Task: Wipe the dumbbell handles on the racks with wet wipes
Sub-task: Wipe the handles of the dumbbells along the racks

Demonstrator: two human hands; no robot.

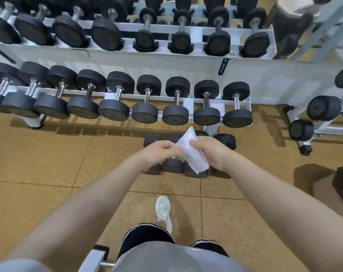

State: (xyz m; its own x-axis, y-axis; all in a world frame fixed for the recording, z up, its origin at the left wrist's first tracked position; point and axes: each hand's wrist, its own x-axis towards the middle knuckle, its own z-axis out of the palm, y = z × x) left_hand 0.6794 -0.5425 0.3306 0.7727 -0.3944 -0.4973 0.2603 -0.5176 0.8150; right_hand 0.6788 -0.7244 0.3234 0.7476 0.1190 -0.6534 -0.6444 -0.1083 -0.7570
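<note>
Tan gym floor tiles [39, 154] stretch wide and bare to the left of a white wet wipe [192, 152], held at the centre. Nearest, below the wipe, a white sneaker [163, 211] stands on the floor. The left hand [156, 154] pinches the wipe's left edge; the right hand [211, 154] grips its right side with curled fingers. Small dumbbells [172, 165] lie on the floor directly beneath the wipe. Beyond the wipe, a white rack [127, 61] holds two rows of black dumbbells, untouched.

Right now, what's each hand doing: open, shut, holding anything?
Left hand: pinches the edge of the white wet wipe.
Right hand: grips the same wipe.
</note>
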